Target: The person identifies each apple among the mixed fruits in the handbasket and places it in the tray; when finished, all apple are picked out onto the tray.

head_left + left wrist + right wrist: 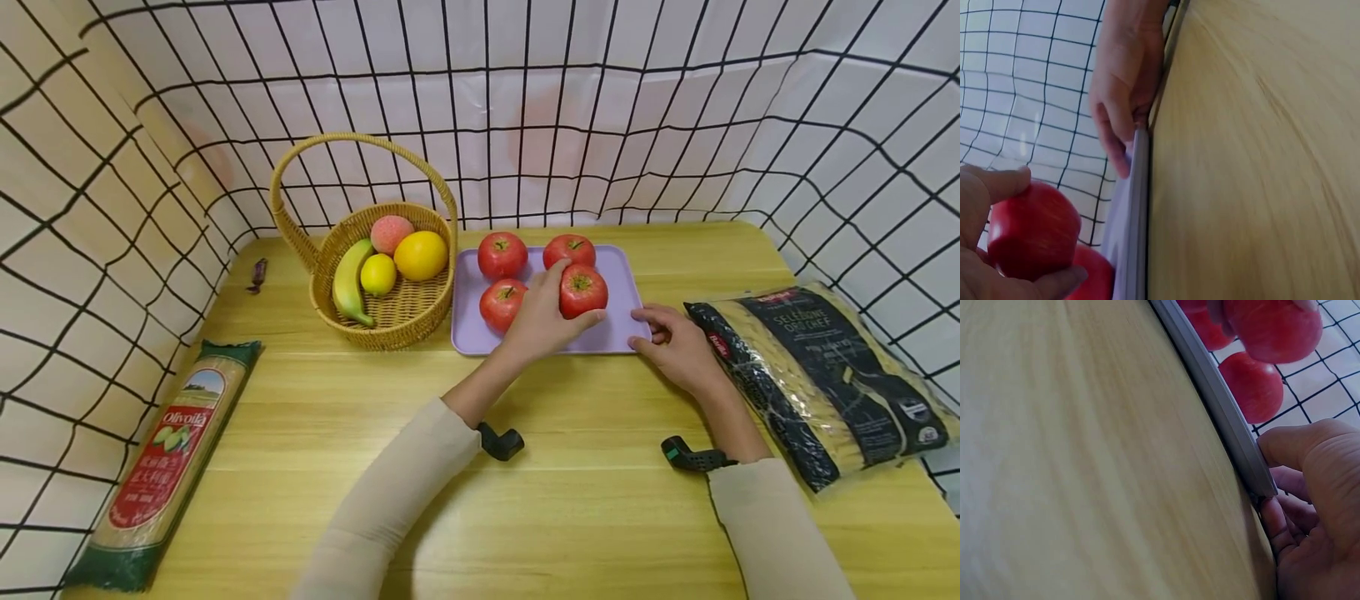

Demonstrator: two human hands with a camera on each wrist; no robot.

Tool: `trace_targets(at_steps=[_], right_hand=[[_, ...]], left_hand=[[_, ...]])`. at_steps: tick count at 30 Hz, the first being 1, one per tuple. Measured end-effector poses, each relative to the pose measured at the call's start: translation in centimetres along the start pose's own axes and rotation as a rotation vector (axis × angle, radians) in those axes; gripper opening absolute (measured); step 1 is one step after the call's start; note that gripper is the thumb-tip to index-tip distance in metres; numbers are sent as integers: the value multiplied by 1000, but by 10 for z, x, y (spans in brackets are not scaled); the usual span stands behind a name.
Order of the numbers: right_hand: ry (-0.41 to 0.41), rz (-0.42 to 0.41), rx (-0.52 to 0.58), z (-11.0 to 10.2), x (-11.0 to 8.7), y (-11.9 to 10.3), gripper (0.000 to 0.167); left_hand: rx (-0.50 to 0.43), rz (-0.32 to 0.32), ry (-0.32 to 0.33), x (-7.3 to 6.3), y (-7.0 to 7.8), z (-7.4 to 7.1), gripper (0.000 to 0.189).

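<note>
My left hand [546,315] grips a red apple [583,291] between thumb and fingers, above the right part of a lilac tray [617,283]. In the left wrist view this apple [1034,231] is held clear of the tray rim [1138,206]. Three more apples are on the tray: one at back left [502,255], one at front left [503,305] and one behind the held apple [569,250]. My right hand [678,346] pinches the tray's right front corner; the right wrist view shows the thumb [1291,445] at the rim and fingertips under it.
Left of the tray stands a wicker basket [386,336] with a tall handle, holding a banana [348,282], a lemon [378,274], a larger yellow fruit [421,255] and a pinkish fruit [392,234]. Pasta bags lie at far left [168,467] and right [821,375]. Black-grid netting encloses the table.
</note>
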State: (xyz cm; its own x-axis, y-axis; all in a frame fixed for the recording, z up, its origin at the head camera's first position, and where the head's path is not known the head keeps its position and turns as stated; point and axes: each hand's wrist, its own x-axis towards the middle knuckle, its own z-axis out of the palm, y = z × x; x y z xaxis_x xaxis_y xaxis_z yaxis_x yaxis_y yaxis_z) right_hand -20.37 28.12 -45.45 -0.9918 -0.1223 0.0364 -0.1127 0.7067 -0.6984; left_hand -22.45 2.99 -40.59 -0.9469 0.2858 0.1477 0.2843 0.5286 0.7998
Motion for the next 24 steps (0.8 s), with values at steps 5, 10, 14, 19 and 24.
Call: trace_targets(at_steps=[5,10,14,19,24], right_hand=[[-8,-1,7,0,-1,0,49],[-15,-5,10,0,-2,-1,50],[-16,-10,7,-1,-2,-1,50],[-14,-8,3,0,0,0,50],[-14,-3,-3,-1,0,1,50]], left_hand=[[-25,-81,1,2,4,10,89],[-28,-155,-5,4,1,20,88],[9,-185,0,6,-4,27,87],[43,-202,-3,7,-8,29,88],[62,-165,-29,6,-9,25,89]])
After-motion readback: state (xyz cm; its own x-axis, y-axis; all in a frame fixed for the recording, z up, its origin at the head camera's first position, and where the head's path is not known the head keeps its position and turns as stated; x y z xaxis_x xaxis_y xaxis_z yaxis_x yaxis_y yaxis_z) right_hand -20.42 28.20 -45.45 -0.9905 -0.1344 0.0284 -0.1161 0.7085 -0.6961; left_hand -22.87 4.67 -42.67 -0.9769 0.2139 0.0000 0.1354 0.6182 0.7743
